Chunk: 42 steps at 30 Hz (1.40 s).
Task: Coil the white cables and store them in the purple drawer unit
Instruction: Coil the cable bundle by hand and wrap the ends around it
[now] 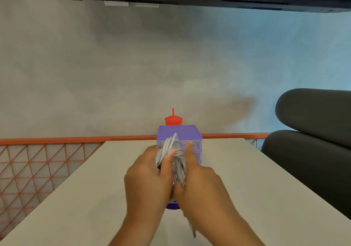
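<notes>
Before purple plastic drawer unit, white looped cable bundle is clamped by left hand and right hand against uncoiling.

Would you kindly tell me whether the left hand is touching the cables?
Touching: the head view shows the left hand gripping the cables, thumb across them.

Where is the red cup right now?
Head view, centre: the red cup shows just behind the purple drawer unit, which sits at the far edge of the table.
</notes>
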### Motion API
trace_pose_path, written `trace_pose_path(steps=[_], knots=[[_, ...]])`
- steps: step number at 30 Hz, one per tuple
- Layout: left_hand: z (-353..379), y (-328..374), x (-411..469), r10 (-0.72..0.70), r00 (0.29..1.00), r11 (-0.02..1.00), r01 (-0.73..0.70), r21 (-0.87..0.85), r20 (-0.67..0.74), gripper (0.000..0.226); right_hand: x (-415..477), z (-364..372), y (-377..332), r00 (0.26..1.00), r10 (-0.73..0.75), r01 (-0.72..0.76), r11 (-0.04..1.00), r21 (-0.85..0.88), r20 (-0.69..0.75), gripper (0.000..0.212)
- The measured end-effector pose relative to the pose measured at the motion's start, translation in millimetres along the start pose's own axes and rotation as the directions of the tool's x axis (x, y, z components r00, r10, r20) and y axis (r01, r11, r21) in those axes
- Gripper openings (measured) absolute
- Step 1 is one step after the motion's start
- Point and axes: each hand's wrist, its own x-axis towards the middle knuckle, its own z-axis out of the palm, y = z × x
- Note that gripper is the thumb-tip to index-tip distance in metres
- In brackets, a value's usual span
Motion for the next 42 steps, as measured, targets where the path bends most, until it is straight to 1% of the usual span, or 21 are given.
trace_pose_path(steps=[3, 6, 8, 10, 13, 15, 18, 19, 20, 22, 24, 26, 28, 30, 31, 33, 34, 36, 39, 40, 42], knots=[[-4.8, -6.0, 8.7, -0.052, 0.998, 0.998, 0.050, -0.050, -0.038, 0.035, -2.0, -13.8, 5.5, 0.998, -0.055, 0.053, 0.996, 0.077, 0.026, 0.070], [-7.4, -9.6, 13.1, -0.114, 0.993, 0.988, 0.113, -0.110, -0.007, 0.029, -6.5, -30.6, 11.5, 0.993, -0.091, 0.084, 0.992, 0.089, 0.080, 0.034], [-10.5, -11.4, 17.1, -0.168, 0.986, 0.973, 0.169, -0.157, 0.018, 0.014, -7.9, -36.7, 14.8, 0.986, -0.114, 0.103, 0.990, 0.098, 0.120, 0.023], [-14.6, -10.7, 21.5, -0.223, 0.974, 0.954, 0.227, -0.194, 0.041, 0.009, -7.9, -40.0, 16.7, 0.979, -0.137, 0.120, 0.986, 0.117, 0.151, 0.022], [-17.8, -7.9, 24.9, -0.255, 0.963, 0.928, 0.268, -0.258, 0.082, 0.013, -7.5, -45.6, 21.3, 0.966, -0.173, 0.143, 0.977, 0.159, 0.194, 0.025], [-18.6, -4.7, 25.2, -0.253, 0.961, 0.913, 0.274, -0.301, 0.109, 0.013, -6.8, -50.1, 25.9, 0.943, -0.226, 0.167, 0.956, 0.241, 0.246, 0.023], [-20.0, -1.5, 25.4, -0.209, 0.969, 0.907, 0.243, -0.344, 0.133, 0.013, -5.5, -53.3, 31.3, 0.910, -0.286, 0.204, 0.939, 0.276, 0.299, 0.024], [-20.8, -0.4, 25.3, -0.191, 0.971, 0.907, 0.230, -0.354, 0.142, 0.013, -3.9, -52.8, 33.8, 0.922, -0.284, 0.201, 0.933, 0.300, 0.264, 0.022], [-21.4, 0.7, 25.4, -0.175, 0.972, 0.908, 0.220, -0.358, 0.154, 0.014, -1.8, -52.3, 35.8, 0.945, -0.272, 0.201, 0.921, 0.333, 0.184, 0.015], [-22.8, 3.0, 25.1, -0.148, 0.971, 0.915, 0.206, -0.348, 0.187, 0.017, 2.7, -51.5, 38.1, 0.972, -0.230, 0.231, 0.904, 0.360, -0.045, 0.003], [-23.3, 5.6, 24.2, -0.124, 0.967, 0.924, 0.194, -0.329, 0.222, 0.017, 6.3, -49.3, 38.9, 0.951, -0.187, 0.268, 0.894, 0.360, -0.245, 0.011], [-23.3, 9.3, 22.8, -0.115, 0.960, 0.925, 0.197, -0.326, 0.256, 0.015, 7.4, -47.2, 38.8, 0.913, -0.193, 0.315, 0.895, 0.317, -0.360, 0.027], [-23.1, 13.4, 21.0, -0.113, 0.945, 0.917, 0.218, -0.334, 0.306, 0.013, 6.9, -44.0, 38.0, 0.887, -0.272, 0.368, 0.905, 0.212, -0.374, 0.046], [-22.9, 17.8, 19.2, -0.097, 0.928, 0.911, 0.229, -0.343, 0.361, 0.012, 6.2, -37.8, 35.0, 0.895, -0.332, 0.375, 0.921, 0.102, -0.299, 0.066], [-22.7, 19.8, 18.4, -0.082, 0.921, 0.910, 0.226, -0.348, 0.382, 0.011, 6.3, -33.7, 32.9, 0.904, -0.336, 0.362, 0.930, 0.055, -0.265, 0.072], [-21.8, 22.4, 17.2, -0.060, 0.910, 0.906, 0.222, -0.361, 0.410, 0.011, 7.9, -25.4, 29.3, 0.890, -0.353, 0.371, 0.929, 0.008, -0.287, 0.069], [-21.7, 23.3, 16.8, -0.052, 0.906, 0.903, 0.222, -0.369, 0.420, 0.012, 9.0, -22.1, 29.0, 0.873, -0.357, 0.389, 0.921, 0.034, -0.331, 0.061], [-21.9, 24.2, 16.6, -0.035, 0.900, 0.900, 0.217, -0.378, 0.434, 0.015, 9.6, -22.1, 29.7, 0.890, -0.295, 0.388, 0.891, 0.235, -0.348, 0.040], [-24.1, 25.6, 17.3, -0.024, 0.900, 0.896, 0.213, -0.391, 0.436, 0.011, 10.2, -32.6, 34.2, 0.960, -0.234, 0.276, 0.730, 0.625, -0.151, 0.037], [-25.4, 26.5, 18.0, -0.028, 0.899, 0.889, 0.223, -0.401, 0.437, 0.008, 10.5, -36.4, 36.5, 0.967, -0.237, 0.231, 0.667, 0.709, -0.092, 0.039], [-28.5, 29.2, 19.2, -0.024, 0.899, 0.872, 0.233, -0.431, 0.438, 0.013, 11.3, -41.4, 41.1, 0.967, -0.253, 0.148, 0.551, 0.821, -0.004, 0.042]])
